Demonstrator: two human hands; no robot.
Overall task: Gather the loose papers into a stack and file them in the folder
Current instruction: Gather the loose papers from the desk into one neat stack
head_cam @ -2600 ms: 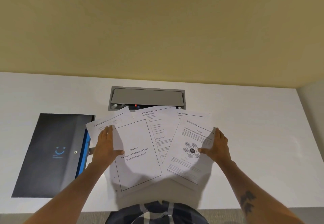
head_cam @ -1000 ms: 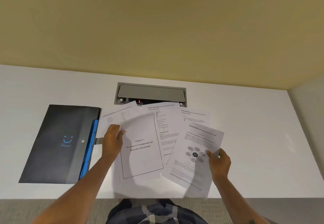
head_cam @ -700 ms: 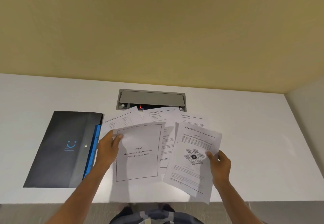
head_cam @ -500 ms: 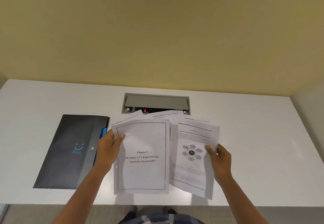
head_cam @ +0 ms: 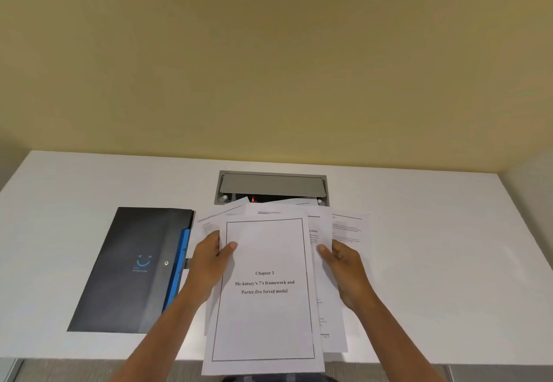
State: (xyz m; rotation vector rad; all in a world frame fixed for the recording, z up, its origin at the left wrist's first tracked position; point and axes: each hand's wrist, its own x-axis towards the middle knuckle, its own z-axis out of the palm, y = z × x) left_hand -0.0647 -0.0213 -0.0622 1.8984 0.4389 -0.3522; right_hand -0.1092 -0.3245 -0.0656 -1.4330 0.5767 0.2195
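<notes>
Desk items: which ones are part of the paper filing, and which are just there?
Part of the job:
papers
folder
left hand
right hand

Just there:
cable hatch
desk

My left hand (head_cam: 209, 265) and right hand (head_cam: 344, 268) are both bare, with no rings, watch or bands that I can see. Behind each hand my forearm runs bare too, no sleeve reaching it. My nails are short and plain, as far as the thumbs show.
</notes>
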